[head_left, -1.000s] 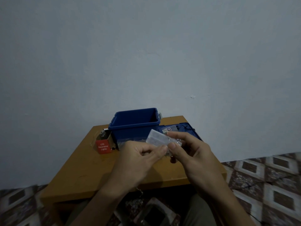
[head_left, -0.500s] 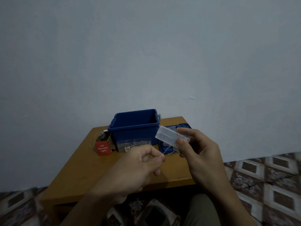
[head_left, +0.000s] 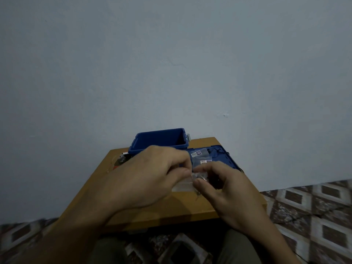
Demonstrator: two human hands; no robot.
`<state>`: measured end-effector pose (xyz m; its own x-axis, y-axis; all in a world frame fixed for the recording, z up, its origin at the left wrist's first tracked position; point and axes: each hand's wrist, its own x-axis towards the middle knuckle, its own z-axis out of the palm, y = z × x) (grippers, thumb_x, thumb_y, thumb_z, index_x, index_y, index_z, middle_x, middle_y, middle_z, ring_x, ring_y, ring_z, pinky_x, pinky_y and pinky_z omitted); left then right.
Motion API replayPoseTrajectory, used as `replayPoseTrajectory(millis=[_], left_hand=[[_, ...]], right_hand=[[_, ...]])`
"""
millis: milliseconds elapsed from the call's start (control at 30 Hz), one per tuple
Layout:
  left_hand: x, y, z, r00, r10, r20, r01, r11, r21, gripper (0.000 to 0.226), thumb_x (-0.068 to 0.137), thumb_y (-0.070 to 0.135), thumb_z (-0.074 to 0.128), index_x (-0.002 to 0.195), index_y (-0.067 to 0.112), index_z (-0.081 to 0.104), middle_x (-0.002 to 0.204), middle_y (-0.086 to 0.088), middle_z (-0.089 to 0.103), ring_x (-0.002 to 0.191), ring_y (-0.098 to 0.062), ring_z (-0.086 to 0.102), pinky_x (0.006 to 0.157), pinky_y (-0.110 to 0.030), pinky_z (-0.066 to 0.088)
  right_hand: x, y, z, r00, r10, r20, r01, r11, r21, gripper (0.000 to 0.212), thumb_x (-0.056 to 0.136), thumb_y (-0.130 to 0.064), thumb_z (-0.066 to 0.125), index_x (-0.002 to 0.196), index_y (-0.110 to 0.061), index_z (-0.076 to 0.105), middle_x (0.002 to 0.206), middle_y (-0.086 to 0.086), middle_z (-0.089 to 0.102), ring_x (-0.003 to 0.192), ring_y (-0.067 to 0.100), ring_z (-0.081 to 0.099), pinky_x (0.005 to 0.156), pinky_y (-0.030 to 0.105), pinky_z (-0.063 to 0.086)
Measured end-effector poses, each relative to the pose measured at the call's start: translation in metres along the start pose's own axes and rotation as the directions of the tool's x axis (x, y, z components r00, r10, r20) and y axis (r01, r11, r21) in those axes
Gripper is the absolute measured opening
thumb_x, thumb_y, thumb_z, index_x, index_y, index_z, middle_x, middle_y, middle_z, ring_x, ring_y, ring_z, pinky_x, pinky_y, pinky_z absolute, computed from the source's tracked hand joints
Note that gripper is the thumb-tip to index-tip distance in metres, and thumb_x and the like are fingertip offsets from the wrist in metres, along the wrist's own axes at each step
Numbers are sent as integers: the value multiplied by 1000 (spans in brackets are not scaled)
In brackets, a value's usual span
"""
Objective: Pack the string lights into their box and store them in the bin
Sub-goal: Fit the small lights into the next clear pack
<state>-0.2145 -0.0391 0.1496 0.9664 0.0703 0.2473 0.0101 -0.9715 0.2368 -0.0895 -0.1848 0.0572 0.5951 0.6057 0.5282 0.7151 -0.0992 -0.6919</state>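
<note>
- lights box (head_left: 120,159): on the table (head_left: 91,189), just left of the bin; mostly hidden behind the left hand, so I cannot tell which way its opening faces
- left hand (head_left: 150,180): held above the table, fingers curled, thumb and forefinger pinching the left end of the lights' clear case
- bin (head_left: 160,141): blue, upright, open at the top, at the far edge of the table, beyond the left hand
- string lights (head_left: 200,176): held in the air between the two hands, above the table's middle and nearer me than the bin; the wire is bunched at the right end
- clear case (head_left: 182,185): its long axis runs roughly left to right across my view
- right hand (head_left: 226,189): fingers curled, thumb and fingertips pinching the bunched wire at the case's right end
- lid (head_left: 222,155): blue, lying flat just right of the bin, with packets (head_left: 200,156) resting on it
- relation I judge decisive: the box lies left of and beyond the lights, on the left hand's side, so that hand is nearer to fetch it; the case would need its long axis turned toward the box mouth
</note>
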Motion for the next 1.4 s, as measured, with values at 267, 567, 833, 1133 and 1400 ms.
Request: replayPoseTrajectory(millis=[267,567,833,1133,1400], left_hand=[[18,-21,2,995,89,-43,-87,995,56,13,99,33,56,88,37,63,87,20,56,87,-1,54,70,-18,40],[27,-37,-5,989,29,148,15,957,-289,14,98,25,60,93,28,73,88,17,70,83,0,64,69,-18,47],[22,-47,10,976,-24,217,130,860,-493,16,93,33,64,90,24,77,90,-8,71,77,-27,53,71,-36,41],[15,-49,21,986,-38,161,127,802,-583,15,90,31,70,84,19,76,80,4,70,74,-10,60,66,-19,45],[7,-37,69,981,-135,138,162,188,-969,21,88,19,65,108,13,70,63,-2,44,46,-9,27,41,-21,17]], right_hand=[[1,1,-7,989,25,143,-42,992,121,13,91,-35,69,104,-36,67,87,-9,71,80,7,66,67,22,54],[1,4,-15,971,-4,239,-98,905,413,17,86,-34,71,103,-33,71,94,4,71,86,19,69,74,36,59],[1,4,-13,933,-20,359,-184,831,525,17,87,-23,70,104,-23,73,99,9,71,93,19,70,75,28,55],[0,5,-13,916,-42,400,-239,743,625,18,86,-20,74,103,-13,73,99,15,70,86,19,68,74,32,59],[6,10,1,988,77,134,-154,591,792,57,63,-50,89,103,-12,74,97,16,69,82,24,64,68,28,54]])
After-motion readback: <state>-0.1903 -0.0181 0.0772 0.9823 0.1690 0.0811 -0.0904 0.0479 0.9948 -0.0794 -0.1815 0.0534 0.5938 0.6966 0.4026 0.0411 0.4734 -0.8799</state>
